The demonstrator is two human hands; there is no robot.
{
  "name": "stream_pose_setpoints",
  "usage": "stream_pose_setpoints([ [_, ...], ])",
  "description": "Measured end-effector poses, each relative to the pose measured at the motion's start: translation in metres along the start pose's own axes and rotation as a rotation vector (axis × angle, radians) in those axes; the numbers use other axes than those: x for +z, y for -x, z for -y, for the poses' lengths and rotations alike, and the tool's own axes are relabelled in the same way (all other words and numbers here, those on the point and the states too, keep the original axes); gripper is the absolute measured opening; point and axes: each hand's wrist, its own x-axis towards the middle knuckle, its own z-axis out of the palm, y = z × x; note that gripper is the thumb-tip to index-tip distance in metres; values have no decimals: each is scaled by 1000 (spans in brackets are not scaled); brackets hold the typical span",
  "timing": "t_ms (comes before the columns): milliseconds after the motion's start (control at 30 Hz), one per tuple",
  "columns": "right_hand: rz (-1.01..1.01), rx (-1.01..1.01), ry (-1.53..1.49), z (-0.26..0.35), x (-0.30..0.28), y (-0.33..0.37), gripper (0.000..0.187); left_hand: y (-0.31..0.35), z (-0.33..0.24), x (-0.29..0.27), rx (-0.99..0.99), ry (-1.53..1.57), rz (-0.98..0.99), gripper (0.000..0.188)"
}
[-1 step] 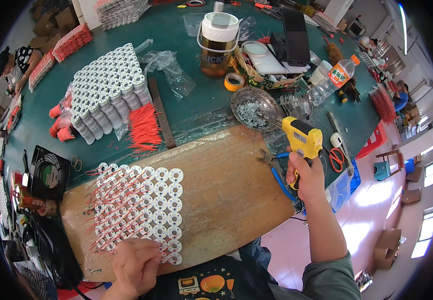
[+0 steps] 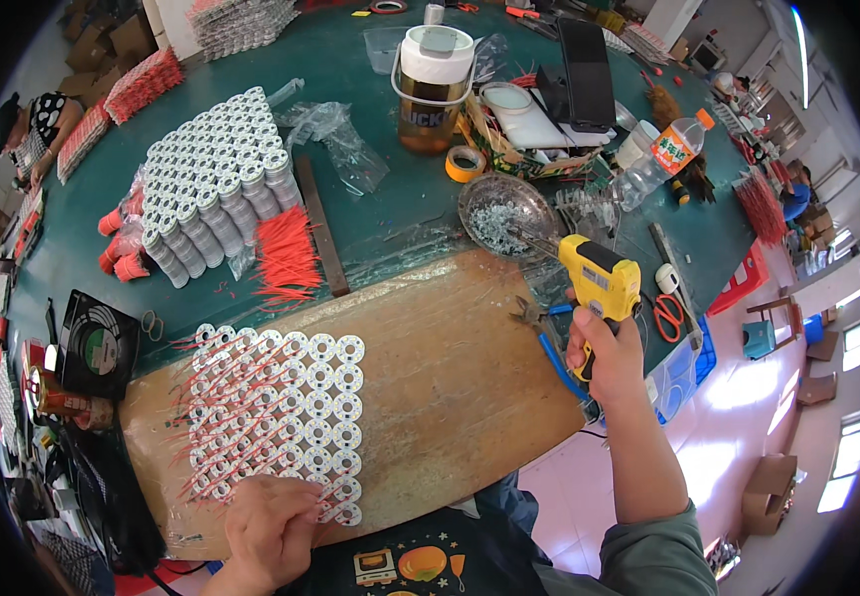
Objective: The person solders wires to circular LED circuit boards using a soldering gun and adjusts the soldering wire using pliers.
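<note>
My right hand (image 2: 609, 358) is wrapped round the grip of a yellow and black soldering gun (image 2: 599, 276). The gun's tip reaches over a round metal dish (image 2: 534, 194) holding pale, glassy crumbs. At the near edge of a block of round white LED boards (image 2: 318, 404) rests my left hand (image 2: 273, 521), its fingers curled together. What those fingers pinch, if anything, is hidden, though a thin red wire shows beside them. Red wires (image 2: 241, 397) slant across the left and middle columns of boards; the two right columns look mostly bare. The boards lie on a brown wooden board (image 2: 450, 397).
Stacked LED boards (image 2: 213, 159) and a bundle of red wires (image 2: 288, 253) stand beyond, by a metal bar (image 2: 320, 228). Blue-handled pliers (image 2: 561, 366) and red scissors (image 2: 668, 316) lie right. A drink jug (image 2: 430, 94), plastic bottle (image 2: 663, 159) and fan (image 2: 100, 343) surround the work.
The soldering gun has tilted slightly in my right hand, its tip still over the dish. My left hand and the boards have stayed in place.
</note>
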Motion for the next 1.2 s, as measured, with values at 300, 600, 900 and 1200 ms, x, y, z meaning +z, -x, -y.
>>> stream_pose_setpoints([
  [300, 481, -658, 454, -8, 54, 84, 79, -33, -35, 6, 162, 27, -26, 13],
  [600, 383, -954, 727, -17, 83, 110, 77, -24, -37, 26, -703, 1074, -1, 75],
  [900, 742, -781, 764, -23, 61, 156, 71, -19, -25, 31, -820, 919, -109, 49],
  [1200, 155, -719, 1238, -5, -23, 15, 83, -9, -30, 27, -747, 1140, -41, 55],
])
